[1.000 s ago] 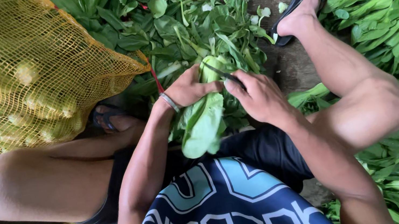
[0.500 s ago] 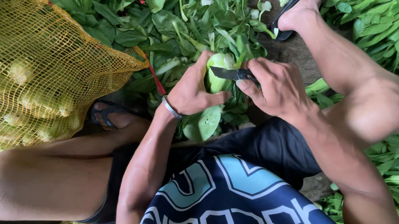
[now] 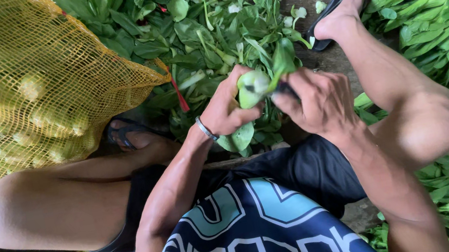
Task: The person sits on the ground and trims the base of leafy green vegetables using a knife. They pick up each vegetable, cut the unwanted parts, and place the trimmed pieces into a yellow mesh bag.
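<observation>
One head-worn camera looks steeply down, close over the person's lap, hands and the ground ahead.

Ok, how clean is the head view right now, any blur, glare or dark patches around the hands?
Head view: soft even daylight, no glare; the left hand and right hand are sharp, as is the green vegetable they hold; the yellow mesh sack is slightly soft at the left edge; the floor at bottom left is in deep shadow; wide-angle stretch bends the knees outward.
</observation>
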